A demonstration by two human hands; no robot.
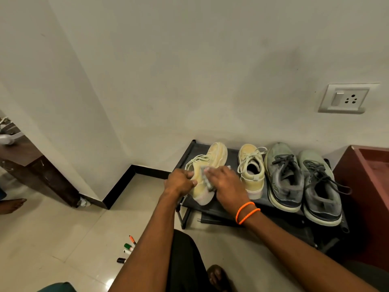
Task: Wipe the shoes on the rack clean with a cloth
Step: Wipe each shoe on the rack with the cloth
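A low black shoe rack point(227, 209) is seen against a pale wall, viewed from above. Four shoes are on or over it. A pale yellow sneaker point(205, 180) at the rack's left end is tilted onto its side and lifted at the toe; it is gripped by the left hand point(181, 182), whose fingers are curled around its near edge. A grey cloth point(207, 180) is pressed against the sneaker's side under the right hand point(228, 184), whose fingers lie fairly flat over it. Two orange bands point(247, 212) are worn on the right wrist.

The matching yellow sneaker point(251, 171) stands upright just beside, followed by a pair of dusty grey running shoes point(303, 182) with dark laces. A small logo is visible on the nearer grey shoe's side, but it cannot be read.

A wall socket point(345, 99) is mounted above right. Marker pens point(127, 249) lie on the tiled floor at lower left. A reddish-brown cabinet point(366, 186) stands close against the rack's right end.
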